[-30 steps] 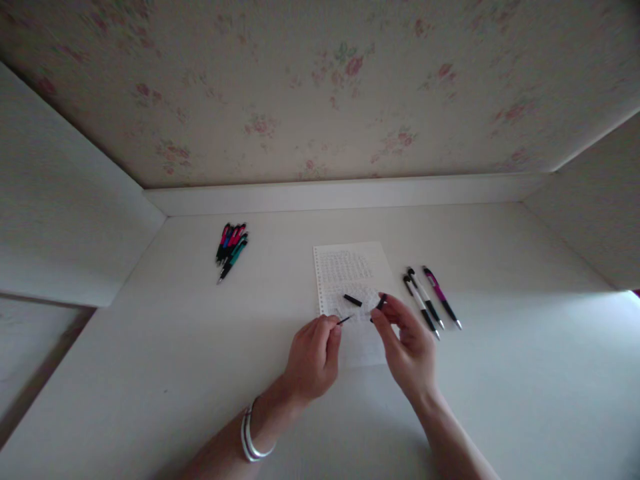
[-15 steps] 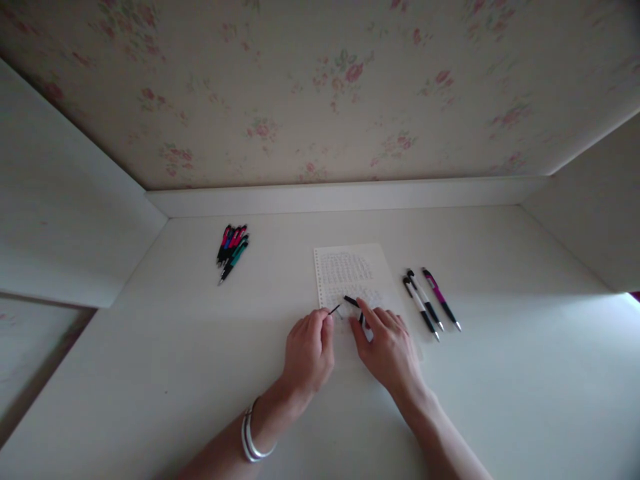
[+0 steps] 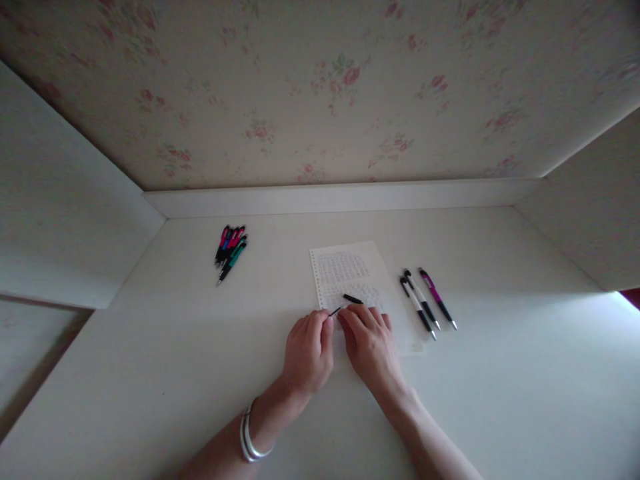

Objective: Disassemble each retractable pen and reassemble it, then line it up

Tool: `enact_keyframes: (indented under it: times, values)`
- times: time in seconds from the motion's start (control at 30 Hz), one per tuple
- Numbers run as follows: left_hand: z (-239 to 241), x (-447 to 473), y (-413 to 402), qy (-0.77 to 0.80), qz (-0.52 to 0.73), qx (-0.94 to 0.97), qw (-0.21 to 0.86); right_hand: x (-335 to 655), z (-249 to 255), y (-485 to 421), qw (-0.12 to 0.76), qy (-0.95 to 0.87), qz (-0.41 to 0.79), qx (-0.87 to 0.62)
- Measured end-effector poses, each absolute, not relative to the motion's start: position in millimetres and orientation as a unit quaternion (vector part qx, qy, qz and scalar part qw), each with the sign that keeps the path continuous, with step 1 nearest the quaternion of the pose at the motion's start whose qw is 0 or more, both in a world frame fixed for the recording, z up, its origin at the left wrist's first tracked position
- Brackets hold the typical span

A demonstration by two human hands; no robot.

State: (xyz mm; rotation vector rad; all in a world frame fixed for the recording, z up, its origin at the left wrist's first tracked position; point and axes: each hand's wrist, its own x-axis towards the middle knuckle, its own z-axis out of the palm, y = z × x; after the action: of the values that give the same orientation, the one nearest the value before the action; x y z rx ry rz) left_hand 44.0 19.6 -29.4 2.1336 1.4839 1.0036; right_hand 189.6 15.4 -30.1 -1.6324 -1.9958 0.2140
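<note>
Desk, single, broad and white [image 3: 150,347], is carrying one white paper sheet with handwriting and a hole-punched edge [image 3: 345,267]. Two bare hands are working over its lower part: the left hand [image 3: 307,350] is pinching one thin dark rod [image 3: 335,311] in its fingers; the right hand's [image 3: 373,340] fingers are curling close by, their grasp hidden. Two white-and-black pens [image 3: 418,309] and one purple-and-black pen [image 3: 438,299] are lying right; one overlapping multicoloured pen cluster [image 3: 231,253], its count unclear, is lying left. One short black cylindrical piece [image 3: 353,299] is resting on the sheet.
</note>
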Motion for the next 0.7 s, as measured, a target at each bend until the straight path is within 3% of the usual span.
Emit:
enact_keyframes:
  times: [0.17,0.37,0.7]
  values:
    - [-29,43,18,0.526,0.342,0.754,0.194,194,-28,15,0.459,-0.618,0.220,-0.599]
    - [-27,44,19,0.519,0.320,0.774,0.174,195,-20,15,0.574,-0.441,0.398,-0.564]
    - [-24,45,18,0.512,0.302,0.787,0.164,193,-20,12,0.589,-0.410,0.409,-0.564]
